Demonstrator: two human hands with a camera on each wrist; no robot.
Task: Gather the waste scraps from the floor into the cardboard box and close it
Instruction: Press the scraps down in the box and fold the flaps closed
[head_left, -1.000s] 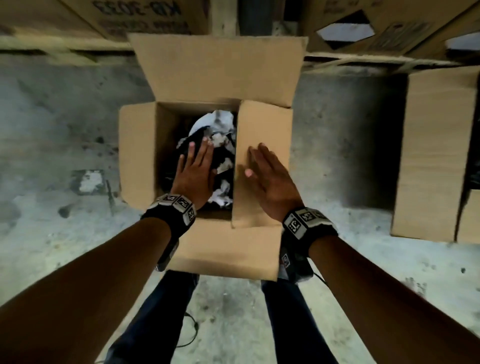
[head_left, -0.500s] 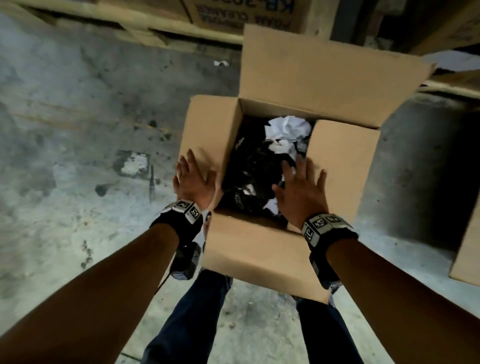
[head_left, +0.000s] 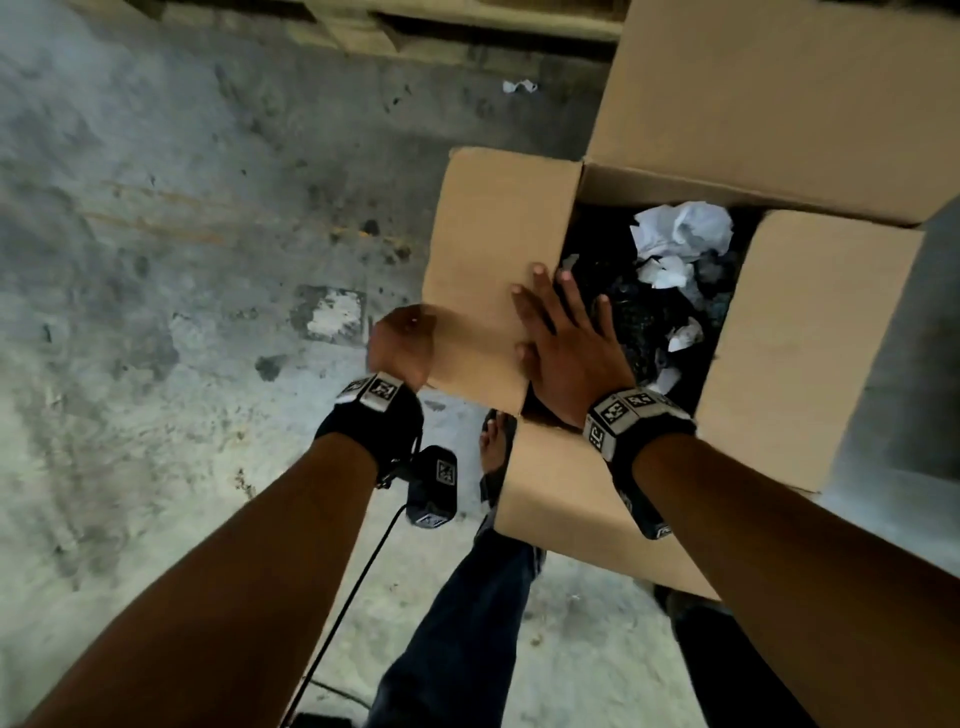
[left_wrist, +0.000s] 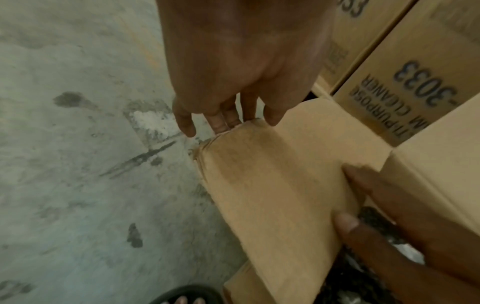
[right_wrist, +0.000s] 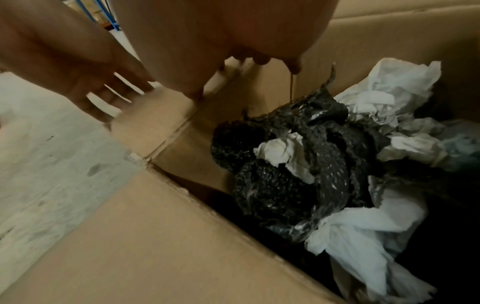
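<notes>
The cardboard box (head_left: 587, 525) stands on the concrete floor with its flaps up. Crumpled white paper and black plastic scraps (head_left: 675, 244) fill it, shown close up in the right wrist view (right_wrist: 298, 174). My left hand (head_left: 402, 345) is outside the left flap (head_left: 488, 249), and its straight fingertips (left_wrist: 221, 125) touch the flap's creased outer edge. My right hand (head_left: 566, 332) lies flat on the same flap's inner edge, with fingers (left_wrist: 376, 195) and thumb over the rim. One small white scrap (head_left: 519, 85) lies on the floor far behind the box.
Printed cardboard cartons (left_wrist: 415, 92) are stacked just behind the box on wooden pallets (head_left: 441, 31). My sandalled foot (head_left: 496, 441) and legs are against the box's near side. A black cable (head_left: 353, 587) hangs from my left wrist. Stained concrete stretches to the left.
My left hand left the scraps and went outside the left flap. My right hand crossed from the right flap over the scraps to the left flap. The view swung left.
</notes>
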